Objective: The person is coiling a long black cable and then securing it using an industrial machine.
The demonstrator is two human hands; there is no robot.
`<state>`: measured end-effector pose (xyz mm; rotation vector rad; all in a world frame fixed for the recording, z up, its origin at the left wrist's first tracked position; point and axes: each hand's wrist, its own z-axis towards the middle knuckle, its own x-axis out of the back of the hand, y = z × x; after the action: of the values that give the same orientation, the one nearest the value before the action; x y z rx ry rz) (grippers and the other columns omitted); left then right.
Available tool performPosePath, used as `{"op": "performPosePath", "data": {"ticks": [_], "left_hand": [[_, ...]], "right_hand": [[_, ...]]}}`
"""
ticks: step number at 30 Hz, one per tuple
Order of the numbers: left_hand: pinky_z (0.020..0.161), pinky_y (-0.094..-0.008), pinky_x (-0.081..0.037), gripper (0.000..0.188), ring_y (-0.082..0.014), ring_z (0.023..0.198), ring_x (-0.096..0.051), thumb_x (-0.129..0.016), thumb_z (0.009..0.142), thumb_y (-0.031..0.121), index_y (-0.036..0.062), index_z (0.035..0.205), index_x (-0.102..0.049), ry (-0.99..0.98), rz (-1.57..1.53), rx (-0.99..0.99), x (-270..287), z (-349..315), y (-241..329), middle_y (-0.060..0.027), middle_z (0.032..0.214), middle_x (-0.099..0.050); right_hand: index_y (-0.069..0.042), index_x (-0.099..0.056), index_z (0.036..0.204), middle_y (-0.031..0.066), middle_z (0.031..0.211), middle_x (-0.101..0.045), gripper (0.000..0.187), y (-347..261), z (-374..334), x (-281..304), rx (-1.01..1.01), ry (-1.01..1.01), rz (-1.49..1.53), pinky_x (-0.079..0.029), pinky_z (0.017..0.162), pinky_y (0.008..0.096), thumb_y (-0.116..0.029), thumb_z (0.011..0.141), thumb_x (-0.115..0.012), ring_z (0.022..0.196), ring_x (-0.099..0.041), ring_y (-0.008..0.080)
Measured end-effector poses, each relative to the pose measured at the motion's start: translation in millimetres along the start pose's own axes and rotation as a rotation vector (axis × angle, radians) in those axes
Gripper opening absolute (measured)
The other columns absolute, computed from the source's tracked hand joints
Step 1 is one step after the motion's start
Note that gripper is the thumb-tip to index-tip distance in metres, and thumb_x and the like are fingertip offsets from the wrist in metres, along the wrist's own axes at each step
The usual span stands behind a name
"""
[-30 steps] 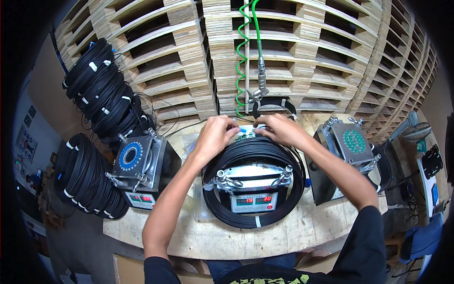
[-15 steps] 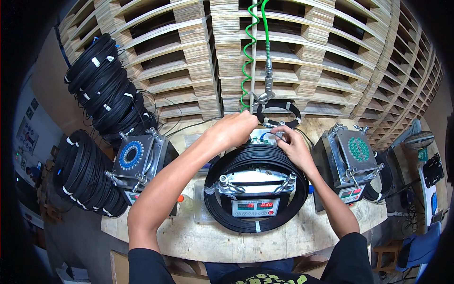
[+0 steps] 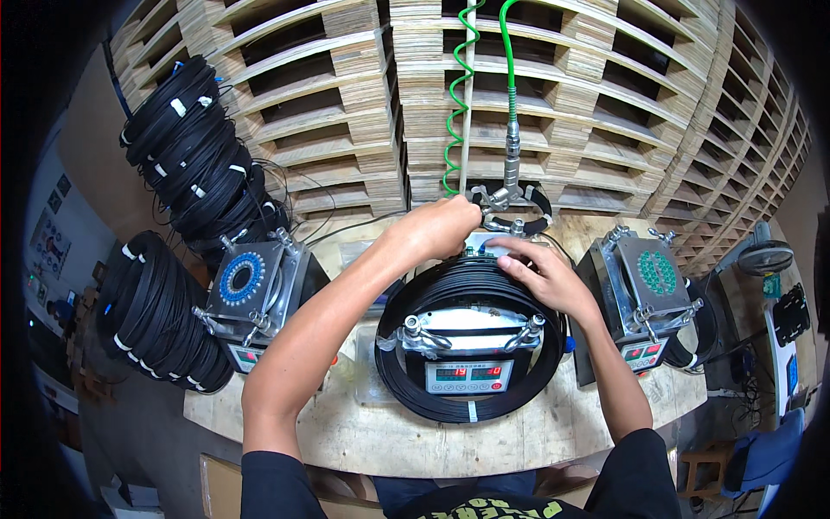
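In the middle, a large coil of black cable lies around a machine with a digital control panel. My left hand is closed at the machine's far side, just beside the lower end of a metal air gun. Its fingertips and whatever they hold are hidden. Over the far right part of the coil is my right hand, thumb and index finger apart. The index fingertip reaches small green and blue connector parts on the machine's top; contact is hard to make out.
Similar machines stand left with a ring of blue parts and right with green parts. Stacked black cable coils rise at the left. Wooden pallets wall the back. A green hose hangs down.
The air gun and its hose have swung right. My left hand has shifted slightly right. My right hand has flattened from a pinch near a blue cable end, its fingers now stretched leftward.
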<state>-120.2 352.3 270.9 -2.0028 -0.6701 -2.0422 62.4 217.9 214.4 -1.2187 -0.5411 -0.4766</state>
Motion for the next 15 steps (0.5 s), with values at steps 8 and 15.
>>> {"op": "performPosePath", "data": {"ticks": [8,15], "left_hand": [[0.077,-0.0473,-0.057,0.014,-0.0396,0.091,-0.07,-0.065,0.074,-0.004,-0.0043,0.087,-0.071,0.021,0.131,0.021,-2.7,-0.2,17.7,-0.0251,0.09,-0.07],[0.077,-0.0466,-0.058,0.016,-0.0389,0.091,-0.07,-0.067,0.071,-0.006,-0.0052,0.087,-0.071,-0.008,0.094,0.065,-5.3,9.8,18.6,-0.0256,0.093,-0.07]], "right_hand": [[-0.001,-0.068,0.12,0.0163,0.105,-0.071,0.03,5.8,-8.9,-2.1,0.013,0.04,0.011,-0.05,0.087,0.0333,-0.022,0.101,-0.057,0.095,-0.067,0.022],[-0.001,-0.067,0.122,0.0162,0.107,-0.071,0.031,6.8,-9.7,-4.9,0.006,0.055,-0.004,-0.049,0.089,0.0333,-0.021,0.102,-0.056,0.097,-0.066,0.0227]]}}
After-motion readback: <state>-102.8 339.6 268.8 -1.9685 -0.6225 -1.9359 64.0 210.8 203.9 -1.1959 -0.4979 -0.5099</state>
